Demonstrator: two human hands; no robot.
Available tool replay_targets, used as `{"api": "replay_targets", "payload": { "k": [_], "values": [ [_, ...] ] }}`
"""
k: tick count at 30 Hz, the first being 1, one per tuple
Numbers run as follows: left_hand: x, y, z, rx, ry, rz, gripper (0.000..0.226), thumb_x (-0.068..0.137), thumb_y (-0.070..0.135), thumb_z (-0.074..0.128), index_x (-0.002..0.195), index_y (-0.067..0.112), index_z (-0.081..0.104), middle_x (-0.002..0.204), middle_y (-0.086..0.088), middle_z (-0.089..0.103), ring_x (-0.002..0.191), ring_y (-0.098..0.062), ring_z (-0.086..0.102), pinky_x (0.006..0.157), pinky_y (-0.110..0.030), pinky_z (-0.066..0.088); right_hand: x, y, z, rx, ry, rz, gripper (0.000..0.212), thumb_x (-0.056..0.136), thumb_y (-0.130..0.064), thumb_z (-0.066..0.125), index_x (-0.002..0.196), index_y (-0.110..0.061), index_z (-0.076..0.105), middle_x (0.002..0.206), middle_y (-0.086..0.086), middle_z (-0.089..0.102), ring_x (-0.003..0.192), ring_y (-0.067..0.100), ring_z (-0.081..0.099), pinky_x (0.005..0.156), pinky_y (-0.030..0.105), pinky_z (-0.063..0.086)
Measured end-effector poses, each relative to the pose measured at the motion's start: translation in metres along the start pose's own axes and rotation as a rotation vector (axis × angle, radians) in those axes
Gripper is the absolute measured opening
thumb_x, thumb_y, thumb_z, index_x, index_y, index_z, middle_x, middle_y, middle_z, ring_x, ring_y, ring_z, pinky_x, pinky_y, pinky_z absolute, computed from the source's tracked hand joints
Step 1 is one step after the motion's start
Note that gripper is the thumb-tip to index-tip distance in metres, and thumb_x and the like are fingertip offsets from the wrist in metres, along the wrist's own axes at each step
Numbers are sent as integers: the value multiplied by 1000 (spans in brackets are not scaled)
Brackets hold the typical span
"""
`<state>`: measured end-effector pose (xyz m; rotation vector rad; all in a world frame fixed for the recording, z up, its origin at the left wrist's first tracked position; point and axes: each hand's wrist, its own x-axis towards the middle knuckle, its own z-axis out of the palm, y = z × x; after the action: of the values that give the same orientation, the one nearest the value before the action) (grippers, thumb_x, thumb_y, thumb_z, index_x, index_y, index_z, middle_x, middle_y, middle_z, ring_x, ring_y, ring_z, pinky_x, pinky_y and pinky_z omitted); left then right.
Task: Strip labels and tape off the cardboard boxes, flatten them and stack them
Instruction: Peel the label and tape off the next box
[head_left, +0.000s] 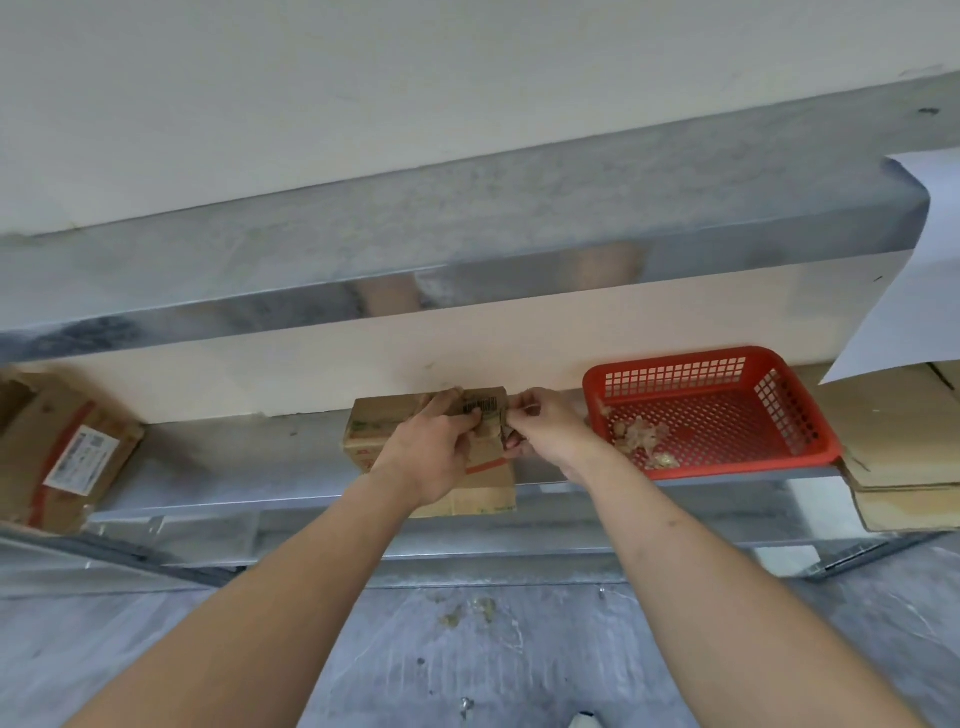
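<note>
A small brown cardboard box (374, 431) with green print and a barcode stands on the steel shelf (234, 462) in front of me. My left hand (431, 447) grips its top near the barcode and holds it steady. My right hand (540, 426) pinches something thin at the box's right top edge, seemingly a bit of tape or label; the piece itself is too small to make out.
A red plastic basket (727, 364) with crumpled tape scraps stands right of the box. A cardboard box with a white label (67, 457) lies at the left end. Flattened cardboard (904, 467) is stacked at the far right. Scraps lie on the floor (467, 613).
</note>
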<state>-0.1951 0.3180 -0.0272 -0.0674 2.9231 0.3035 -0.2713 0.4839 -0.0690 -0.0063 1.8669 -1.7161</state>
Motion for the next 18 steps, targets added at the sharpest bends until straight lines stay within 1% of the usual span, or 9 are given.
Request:
{"api": "replay_targets", "payload": {
  "k": [3, 5, 8, 10, 12, 13, 16, 17, 18],
  "values": [
    [3, 3, -4, -5, -13, -9, 43, 106, 27, 45, 147, 26, 54, 166, -2, 25, 149, -28, 29, 115, -39, 37, -1, 6, -3, 8, 31, -82, 8, 101, -2, 57, 106, -8, 60, 98, 18, 69, 79, 24, 72, 73, 38, 65],
    [3, 5, -6, -8, -9, -10, 42, 105, 27, 45, 146, 25, 56, 165, -2, 26, 147, -27, 33, 114, -39, 39, -1, 14, -4, -14, 63, -138, 13, 100, -1, 56, 104, -12, 63, 103, 16, 69, 81, 23, 75, 75, 37, 65],
    [3, 4, -7, -18, -1, -11, 41, 105, 27, 46, 144, 24, 59, 164, -2, 28, 143, -27, 40, 112, -40, 42, -3, 27, -5, -103, 93, -208, 24, 99, 1, 55, 110, -15, 68, 110, 8, 69, 82, 20, 76, 75, 34, 65],
    [4, 3, -6, -29, 6, -8, 41, 105, 27, 46, 142, 23, 60, 163, -3, 29, 142, -28, 42, 111, -42, 42, -4, 35, -7, -152, 141, -253, 28, 99, 1, 58, 111, -20, 71, 105, 4, 70, 75, 17, 75, 72, 29, 63],
    [5, 2, -4, -38, 14, -3, 40, 105, 27, 46, 142, 22, 61, 162, -4, 31, 143, -29, 39, 112, -44, 42, -6, 36, -8, -212, 264, -317, 29, 96, -1, 63, 104, -27, 71, 93, -2, 72, 70, 12, 74, 65, 18, 57],
    [6, 2, -4, -40, 14, -2, 40, 105, 26, 46, 142, 21, 61, 162, -4, 31, 144, -29, 37, 113, -44, 41, -7, 36, -8, -251, 334, -370, 28, 93, -4, 67, 98, -31, 72, 87, -8, 73, 71, 8, 73, 65, 17, 55],
    [7, 1, -2, -41, 15, 1, 39, 105, 26, 46, 141, 21, 61, 161, -4, 32, 145, -30, 35, 113, -44, 41, -8, 35, -4, -250, 399, -472, 21, 89, -18, 78, 86, -38, 75, 82, -19, 75, 79, 1, 71, 78, 28, 59],
    [7, 1, -2, -44, 20, 3, 39, 105, 26, 46, 141, 22, 62, 161, -5, 32, 144, -30, 36, 112, -44, 42, -8, 35, -3, -227, 356, -469, 9, 89, -25, 78, 89, -35, 78, 87, -19, 76, 85, 1, 72, 82, 32, 60],
    [7, 1, -2, -45, 24, 4, 39, 105, 26, 46, 140, 22, 62, 160, -5, 32, 144, -30, 36, 112, -44, 42, -7, 34, -1, -195, 309, -463, 9, 91, -34, 75, 97, -30, 81, 94, -17, 78, 91, 3, 73, 87, 36, 61]
  ]
}}
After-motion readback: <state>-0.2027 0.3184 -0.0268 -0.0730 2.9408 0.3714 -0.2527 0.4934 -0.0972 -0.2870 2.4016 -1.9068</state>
